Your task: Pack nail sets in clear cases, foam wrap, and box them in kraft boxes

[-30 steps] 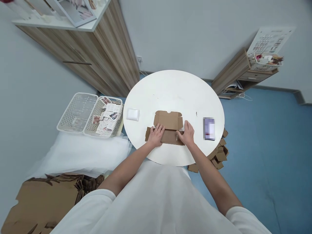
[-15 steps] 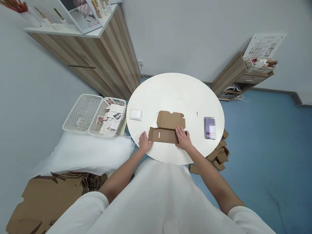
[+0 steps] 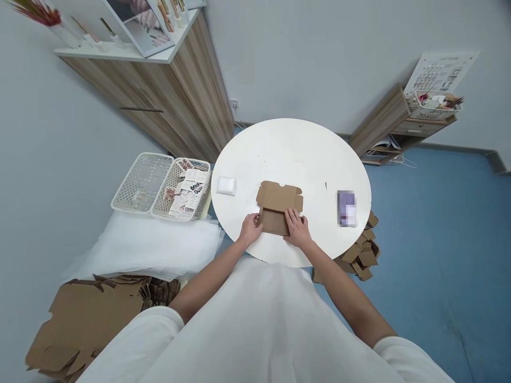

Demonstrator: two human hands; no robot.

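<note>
A brown cardboard box (image 3: 275, 221) lies partly folded on the white round table (image 3: 295, 149). Its lid with side flaps spreads out on the far side, and the left wall stands up. My left hand (image 3: 251, 229) is closed on that left wall, fingers bent over its edge. At the other end, my right hand (image 3: 297, 229) grips the right wall, with fingertips reaching inside. The right wall is mostly hidden under the hand. A small white packet (image 3: 227, 185) lies left of the box. To the right is a pixelated purple and white item (image 3: 346, 208).
White baskets stand left of the table, one with cards (image 3: 187, 189), one with clear pieces (image 3: 141, 183). Below them are white sheets (image 3: 151, 244) and stacked flat cardboard (image 3: 91, 314). Folded boxes (image 3: 363, 252) pile on the floor at right. A wooden cabinet (image 3: 191, 90) stands behind.
My left hand has moved right and inward, folding the box's left flap up into a wall. My right hand stays at the right end. The view has shifted slightly.
</note>
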